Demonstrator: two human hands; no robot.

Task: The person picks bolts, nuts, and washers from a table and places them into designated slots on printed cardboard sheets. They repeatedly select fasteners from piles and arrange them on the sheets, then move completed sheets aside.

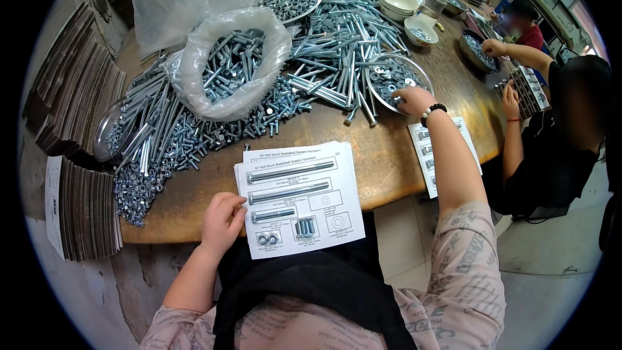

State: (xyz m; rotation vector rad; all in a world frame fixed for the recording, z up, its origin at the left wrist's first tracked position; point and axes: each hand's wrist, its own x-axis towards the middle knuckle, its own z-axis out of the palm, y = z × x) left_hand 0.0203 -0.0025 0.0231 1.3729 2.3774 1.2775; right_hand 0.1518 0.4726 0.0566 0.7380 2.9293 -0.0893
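Note:
A printed hardware card lies over the table's near edge, on top of other sheets. Long bolts, short bolts and two nuts sit on its outlined spaces; two ring outlines at the right hold nothing. My left hand is closed at the card's left edge, fingertips on it. Out to the right, my right hand reaches into a round metal dish of flat washers. Its fingers are bent together among the washers, and whatever they pinch is too small to make out.
Behind the card, loose bolts pile up around a plastic bag of bolts. Loose nuts lie at left, beside cardboard stacks. Bowls stand farther back. At right, a co-worker handles a filled card near another bowl.

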